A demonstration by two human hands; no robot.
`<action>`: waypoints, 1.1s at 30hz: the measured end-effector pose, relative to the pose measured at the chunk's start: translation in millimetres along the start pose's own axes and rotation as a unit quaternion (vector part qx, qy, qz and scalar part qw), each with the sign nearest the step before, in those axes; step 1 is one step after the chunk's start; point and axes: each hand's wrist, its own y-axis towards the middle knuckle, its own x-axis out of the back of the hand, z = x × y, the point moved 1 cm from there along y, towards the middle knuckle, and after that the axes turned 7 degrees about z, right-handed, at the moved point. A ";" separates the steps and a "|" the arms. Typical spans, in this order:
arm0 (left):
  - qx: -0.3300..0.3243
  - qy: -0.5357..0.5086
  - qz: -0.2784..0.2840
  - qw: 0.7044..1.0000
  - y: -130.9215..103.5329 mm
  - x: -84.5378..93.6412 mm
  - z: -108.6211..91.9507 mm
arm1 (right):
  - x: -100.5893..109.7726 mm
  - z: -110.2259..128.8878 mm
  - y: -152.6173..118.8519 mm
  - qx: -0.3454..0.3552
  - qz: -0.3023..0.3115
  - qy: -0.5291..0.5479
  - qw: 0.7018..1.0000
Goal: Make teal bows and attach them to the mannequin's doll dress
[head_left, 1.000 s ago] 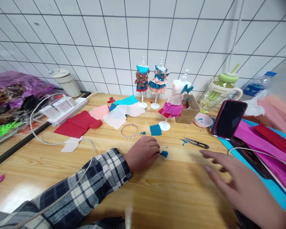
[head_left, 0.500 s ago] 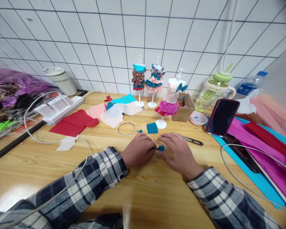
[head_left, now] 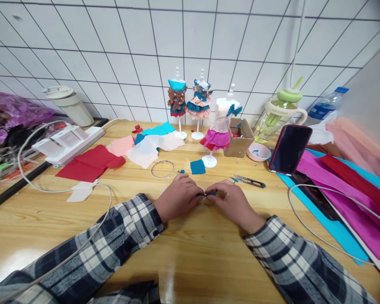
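Low over the table's middle, my left hand (head_left: 180, 196) and my right hand (head_left: 232, 202) meet fingertip to fingertip. Both pinch a small scrap of dark blue crepe paper (head_left: 213, 193), mostly covered by the fingers. Beyond them lie a dark blue paper square (head_left: 197, 166) and a tiny blue piece (head_left: 182, 171). Thread snips (head_left: 250, 181) rest just past my right hand, with a blue snippet by the blades. A thin metal ring (head_left: 162, 169) lies beyond my left hand. One small dress form (head_left: 220, 122) wears a pink top, magenta skirt and blue bow.
Two more dressed forms (head_left: 177, 97) stand behind. At left are red paper (head_left: 88, 162), a power strip (head_left: 72, 145) and a cable. To the right stand a cardboard box (head_left: 239, 143), pink bowl (head_left: 259, 153), propped phone (head_left: 289, 150), drink jug (head_left: 277, 116) and paper sheets (head_left: 351, 202).
My right fingers have closed onto the blue scrap, pinching it against my left fingertips. Before, they were spread beside it. The camera view has shifted slightly, showing more of the snips.
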 end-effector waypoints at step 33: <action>0.041 -0.057 -0.030 0.997 1.0 -0.4 2.6 | 37.4 -87.2 15.4 -0.234 -0.136 0.064 0.960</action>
